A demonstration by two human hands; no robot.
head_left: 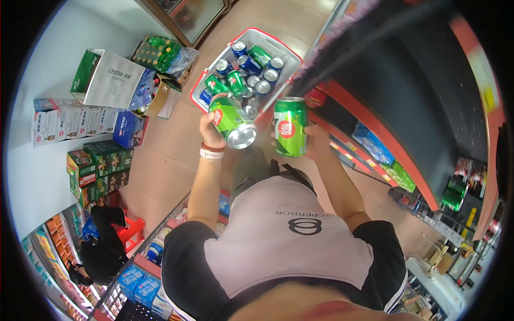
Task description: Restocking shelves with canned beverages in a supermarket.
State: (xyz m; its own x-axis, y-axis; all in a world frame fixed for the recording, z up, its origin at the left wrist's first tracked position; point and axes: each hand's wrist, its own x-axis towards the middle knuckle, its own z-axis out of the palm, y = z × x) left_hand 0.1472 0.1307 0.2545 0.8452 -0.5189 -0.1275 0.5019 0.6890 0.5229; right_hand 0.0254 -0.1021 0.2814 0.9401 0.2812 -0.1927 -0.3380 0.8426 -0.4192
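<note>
My left hand (211,131) is closed around a green drink can (232,122), which tilts with its silver end towards me. In my right hand (319,140) a second green can (290,127) with a red round mark stands upright. Both cans are held above the near side of a grey plastic basket with a red rim (295,54). Inside the basket lie several green cans (236,83) and blue cans (249,65), some on their sides, others with silver tops up.
A dark shelf with red edges (373,132) rises close on the right, with a green can (454,194) on it. Cartons (114,80) and bottle packs (160,54) stand at the left. A person in black (104,244) is at lower left beside a red stool (134,232).
</note>
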